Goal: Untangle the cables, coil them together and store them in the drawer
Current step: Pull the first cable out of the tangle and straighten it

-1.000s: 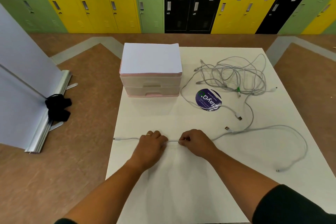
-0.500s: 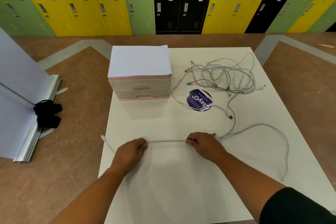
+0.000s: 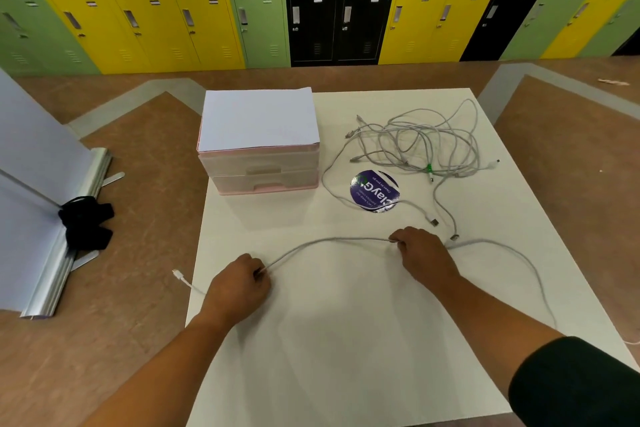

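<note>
Both hands pinching one grey cable, stretched in a shallow arc above the white desk (image 3: 346, 340).

Left hand (image 3: 239, 286), closed in a pinch, holds the grey cable (image 3: 325, 241) near its white connector end (image 3: 178, 274), which hangs past the desk's left edge. Right hand (image 3: 420, 253), fingers curled shut, grips the same cable further along; beyond it the cable loops right and off toward the desk's near-right edge. Tangled cable pile (image 3: 422, 144) lies at far right of the desk, well apart from both hands, with a round purple sticker (image 3: 374, 191) just in front of it. Pink two-drawer unit (image 3: 261, 170) sits at far left, both drawers shut, white sheet (image 3: 259, 120) on top.
</note>
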